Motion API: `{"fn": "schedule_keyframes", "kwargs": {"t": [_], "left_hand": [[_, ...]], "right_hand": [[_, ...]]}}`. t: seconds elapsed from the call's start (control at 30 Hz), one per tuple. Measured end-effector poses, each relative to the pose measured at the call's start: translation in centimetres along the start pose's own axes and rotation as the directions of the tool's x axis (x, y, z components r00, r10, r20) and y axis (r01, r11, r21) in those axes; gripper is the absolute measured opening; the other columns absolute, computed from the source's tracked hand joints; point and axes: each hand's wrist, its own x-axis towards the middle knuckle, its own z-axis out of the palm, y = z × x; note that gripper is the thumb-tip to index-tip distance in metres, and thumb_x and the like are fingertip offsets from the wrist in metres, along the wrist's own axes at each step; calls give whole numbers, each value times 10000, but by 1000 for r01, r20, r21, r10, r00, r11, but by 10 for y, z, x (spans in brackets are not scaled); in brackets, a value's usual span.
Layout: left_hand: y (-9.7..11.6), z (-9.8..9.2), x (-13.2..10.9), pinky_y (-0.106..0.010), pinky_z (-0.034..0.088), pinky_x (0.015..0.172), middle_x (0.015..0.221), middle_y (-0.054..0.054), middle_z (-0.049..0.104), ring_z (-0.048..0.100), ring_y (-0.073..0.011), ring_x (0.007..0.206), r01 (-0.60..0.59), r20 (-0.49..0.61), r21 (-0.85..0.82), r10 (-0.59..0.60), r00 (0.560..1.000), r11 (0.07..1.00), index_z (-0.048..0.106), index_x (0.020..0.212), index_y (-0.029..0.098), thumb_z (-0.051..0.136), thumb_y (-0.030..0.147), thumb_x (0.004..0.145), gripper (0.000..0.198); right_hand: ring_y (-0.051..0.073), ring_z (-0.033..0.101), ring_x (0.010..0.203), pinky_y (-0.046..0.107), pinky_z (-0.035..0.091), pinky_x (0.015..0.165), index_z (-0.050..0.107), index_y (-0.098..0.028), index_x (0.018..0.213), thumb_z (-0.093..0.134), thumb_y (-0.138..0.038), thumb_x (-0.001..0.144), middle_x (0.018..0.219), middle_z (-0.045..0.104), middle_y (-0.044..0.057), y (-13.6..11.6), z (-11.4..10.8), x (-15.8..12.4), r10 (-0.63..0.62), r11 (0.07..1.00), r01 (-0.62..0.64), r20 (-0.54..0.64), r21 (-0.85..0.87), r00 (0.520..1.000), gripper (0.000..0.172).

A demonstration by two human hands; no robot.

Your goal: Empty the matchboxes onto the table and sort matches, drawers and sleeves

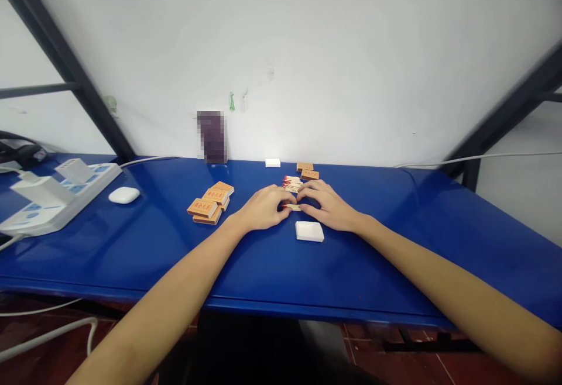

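Observation:
Both my hands rest on a blue table (pixel 132 244) and meet over a small bundle of red-tipped matches (pixel 293 207). My left hand (pixel 263 208) and my right hand (pixel 327 205) pinch that bundle from either side, fingers curled in. A loose pile of matches (pixel 292 184) lies just behind my fingers. A white inner tray of a matchbox (pixel 309 231) sits below my right hand. Several orange matchboxes (pixel 211 201) are stacked to the left of my left hand, and two more matchboxes (pixel 307 171) lie behind the pile.
A white power strip with chargers (pixel 57 195) and a white earbud case (pixel 124 195) stand at the left. A small white box (pixel 273 162) and a dark blurred object (pixel 212 137) sit by the white wall. Black frame bars rise at both sides.

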Motion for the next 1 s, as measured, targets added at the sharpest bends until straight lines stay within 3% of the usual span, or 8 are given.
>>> {"fn": "schedule_keyframes", "kwargs": {"t": [0.37,0.77,1.0], "left_hand": [[0,1,1,-321,448,829,971,-22,714,610,-186,896,-7,-10,5,7,1000,1000,689,977,202,536,171,902,174],[1,-3,1,-373,388,929,982,0,724,634,-203,968,86,-3,35,-86,996,996,671,1028,229,562,207,900,170],[2,-2,2,-328,419,849,910,1,725,640,-189,871,56,-21,15,-55,998,998,678,1022,228,569,182,880,185]], "right_hand": [[296,480,1220,516,385,1012,699,-250,997,560,-387,935,1228,591,91,0,3,-1,-6,1000,6,-27,-3,1000,205],[290,522,1184,512,422,1002,717,-241,972,574,-379,939,1185,611,100,1,4,0,-56,998,57,-66,7,996,201],[261,570,1097,441,460,946,714,-223,926,591,-327,915,1133,617,97,0,4,0,-63,998,64,-107,9,992,161]]}}
